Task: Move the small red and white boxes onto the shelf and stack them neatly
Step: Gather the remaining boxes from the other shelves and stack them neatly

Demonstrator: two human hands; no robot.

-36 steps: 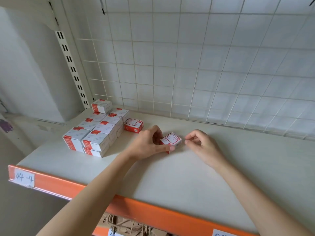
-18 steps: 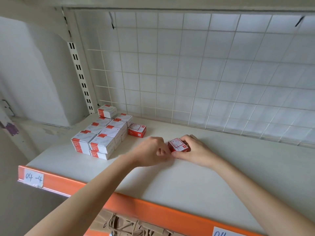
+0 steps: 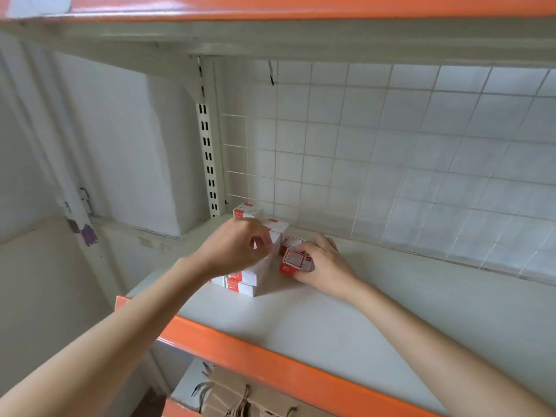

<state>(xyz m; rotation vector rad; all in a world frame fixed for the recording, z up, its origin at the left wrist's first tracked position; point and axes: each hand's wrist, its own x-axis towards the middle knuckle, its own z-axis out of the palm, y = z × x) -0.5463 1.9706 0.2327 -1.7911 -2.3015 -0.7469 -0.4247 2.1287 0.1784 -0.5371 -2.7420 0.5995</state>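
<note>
Carried leftward, right hand (image 3: 323,267) grips glossy cardboard box (image 3: 296,261); left hand (image 3: 237,248) curled, empty.

Stacked boxes (image 3: 243,282) behind left hand (image 3: 233,251)

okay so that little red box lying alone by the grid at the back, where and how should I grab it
Pinch the lone red box across its short side walls, coming from above. It lies flat with its label face up, the white stack sits close on its left and the right hand crowds its right, so sideways approaches look blocked.
</note>
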